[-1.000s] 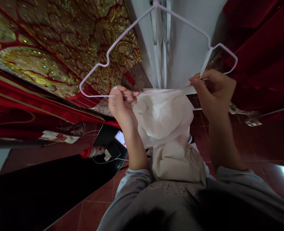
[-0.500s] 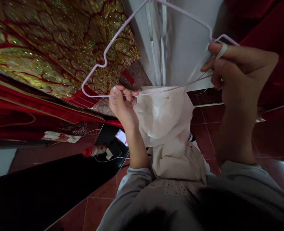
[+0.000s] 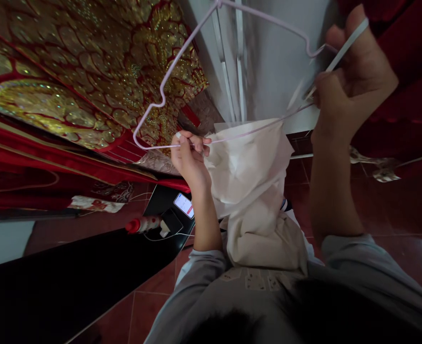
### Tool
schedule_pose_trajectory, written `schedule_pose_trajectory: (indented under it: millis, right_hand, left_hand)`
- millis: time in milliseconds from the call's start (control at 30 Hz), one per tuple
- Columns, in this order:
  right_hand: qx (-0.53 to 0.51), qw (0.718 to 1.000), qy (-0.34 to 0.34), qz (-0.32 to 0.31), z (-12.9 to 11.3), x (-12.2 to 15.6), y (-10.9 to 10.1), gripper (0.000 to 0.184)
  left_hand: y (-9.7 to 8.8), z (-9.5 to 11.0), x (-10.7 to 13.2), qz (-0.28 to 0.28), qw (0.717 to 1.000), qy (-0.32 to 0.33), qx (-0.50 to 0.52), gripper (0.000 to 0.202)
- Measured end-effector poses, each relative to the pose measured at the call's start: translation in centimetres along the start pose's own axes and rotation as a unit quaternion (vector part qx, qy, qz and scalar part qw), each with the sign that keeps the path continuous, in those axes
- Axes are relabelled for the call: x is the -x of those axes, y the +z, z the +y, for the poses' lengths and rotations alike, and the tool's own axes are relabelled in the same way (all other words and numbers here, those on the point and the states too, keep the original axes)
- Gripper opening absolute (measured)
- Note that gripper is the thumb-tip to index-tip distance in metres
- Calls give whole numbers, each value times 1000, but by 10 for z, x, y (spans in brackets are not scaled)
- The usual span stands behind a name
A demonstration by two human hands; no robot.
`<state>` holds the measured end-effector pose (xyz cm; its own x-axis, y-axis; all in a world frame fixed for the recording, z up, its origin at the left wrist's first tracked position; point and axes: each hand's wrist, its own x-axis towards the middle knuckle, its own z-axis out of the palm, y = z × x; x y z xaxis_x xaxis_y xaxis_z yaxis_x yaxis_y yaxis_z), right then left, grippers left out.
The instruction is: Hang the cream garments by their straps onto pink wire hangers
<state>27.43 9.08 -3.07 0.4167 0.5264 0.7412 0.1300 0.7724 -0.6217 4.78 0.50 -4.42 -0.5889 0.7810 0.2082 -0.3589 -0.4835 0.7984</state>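
A pale pink wire hanger (image 3: pixel 163 91) spans the upper middle of the head view, its hook end out of frame. My left hand (image 3: pixel 193 155) is closed around its lower bar, near the left corner. Beyond the hanger's right end, my right hand (image 3: pixel 354 91) pinches a thin white strap (image 3: pixel 347 45), which runs taut from the raised fingertip to the thumb. The hanger's right corner is partly hidden by this hand. Off-white cloth (image 3: pixel 247 167) hangs at the lower bar and falls in folds before my body. How it is fastened there I cannot tell.
Red and gold sequined garments (image 3: pixel 142 62) hang at left. A black bench (image 3: pixel 89 267) bears a lit phone (image 3: pixel 184 205), a red-capped bottle (image 3: pixel 142 224), a dark box (image 3: pixel 171 221) and a white cable. Pale doors (image 3: pixel 268 57) stand ahead; dark red cloth (image 3: pixel 411 86) hangs at right.
My right hand has turned upward and shifted slightly left, stretching the white strap away from the hanger's right corner. The hanger's left end and my left hand have moved a little right.
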Motion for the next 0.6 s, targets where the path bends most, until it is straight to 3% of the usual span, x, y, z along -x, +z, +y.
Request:
schedule_pose_trajectory:
  millis: [67, 233, 367, 500, 600]
  right_hand:
    - [-28, 999, 14, -15, -7, -3, 0, 44]
    - [-36, 986, 149, -62, -35, -3, -9, 40]
    - [-64, 962, 235, -126, -48, -1, -22, 26]
    - [-143, 950, 212, -178, -51, -1, -22, 33]
    - [-125, 970, 155, -142, -50, -1, -13, 43]
  left_hand:
    - [1, 2, 0, 4, 1000, -5, -4, 32]
    - [3, 7, -3, 34, 999, -19, -37, 33]
    - [2, 8, -4, 22, 999, -18, -21, 31]
    - [-1, 8, -5, 1, 1000, -15, 22, 28]
    - [-1, 5, -4, -3, 1000, -12, 26, 26]
